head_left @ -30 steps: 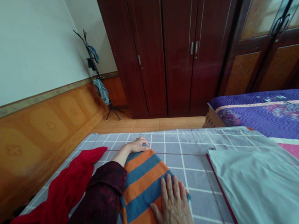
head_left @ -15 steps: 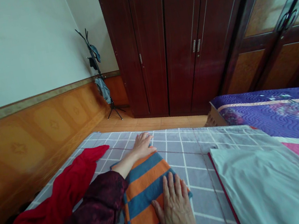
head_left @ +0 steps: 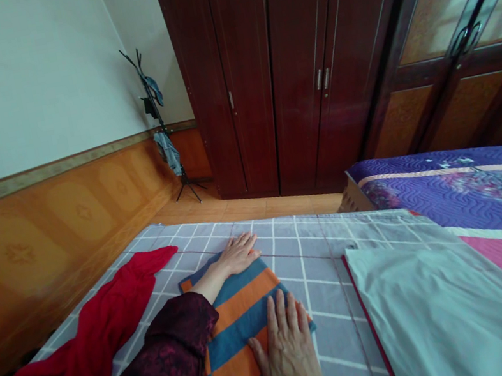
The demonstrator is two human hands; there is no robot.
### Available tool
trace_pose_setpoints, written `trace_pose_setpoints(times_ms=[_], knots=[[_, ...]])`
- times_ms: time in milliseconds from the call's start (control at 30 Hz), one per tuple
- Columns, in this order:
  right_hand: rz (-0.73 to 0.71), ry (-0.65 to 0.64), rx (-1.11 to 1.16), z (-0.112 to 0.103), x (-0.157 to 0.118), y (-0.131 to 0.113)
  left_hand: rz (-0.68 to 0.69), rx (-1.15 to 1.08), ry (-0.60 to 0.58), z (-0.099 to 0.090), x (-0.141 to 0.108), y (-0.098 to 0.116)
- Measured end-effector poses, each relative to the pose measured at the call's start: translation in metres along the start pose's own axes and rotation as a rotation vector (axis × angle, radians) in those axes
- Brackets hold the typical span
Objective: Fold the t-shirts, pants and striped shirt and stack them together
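Hands (head_left: 288,359) flat on striped cloth (head_left: 240,319)

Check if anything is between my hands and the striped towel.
Nothing is. Your left hand rests on the far edge of the striped towel, and your right hand lies flat on its near part. The red cloth lies off left, the pale sheet off right.

Right at the bottom edge the right hand (head_left: 289,363) gets cut off at the wrist, dark sleeve (head_left: 164,359) and red cloth (head_left: 76,329) run out of frame, the left hand (head_left: 236,255) covers the striped towel's (head_left: 246,302) far edge, and the dark thing (head_left: 150,107) on the coat stand (head_left: 163,125) is too small to call
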State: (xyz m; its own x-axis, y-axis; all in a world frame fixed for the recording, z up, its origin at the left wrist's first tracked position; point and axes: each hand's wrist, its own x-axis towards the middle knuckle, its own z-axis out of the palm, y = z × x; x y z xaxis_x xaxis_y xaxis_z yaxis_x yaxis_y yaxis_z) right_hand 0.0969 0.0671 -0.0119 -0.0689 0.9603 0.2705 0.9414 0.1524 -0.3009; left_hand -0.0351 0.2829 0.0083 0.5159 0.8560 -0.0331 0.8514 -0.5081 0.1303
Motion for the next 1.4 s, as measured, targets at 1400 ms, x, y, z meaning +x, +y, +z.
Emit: trace_pose_setpoints(times_ms=[1400], knots=[[-0.018,-0.074,-0.049,-0.010,0.003,0.003,-0.327,0.065,0.180,-0.001,-0.108,-0.051]])
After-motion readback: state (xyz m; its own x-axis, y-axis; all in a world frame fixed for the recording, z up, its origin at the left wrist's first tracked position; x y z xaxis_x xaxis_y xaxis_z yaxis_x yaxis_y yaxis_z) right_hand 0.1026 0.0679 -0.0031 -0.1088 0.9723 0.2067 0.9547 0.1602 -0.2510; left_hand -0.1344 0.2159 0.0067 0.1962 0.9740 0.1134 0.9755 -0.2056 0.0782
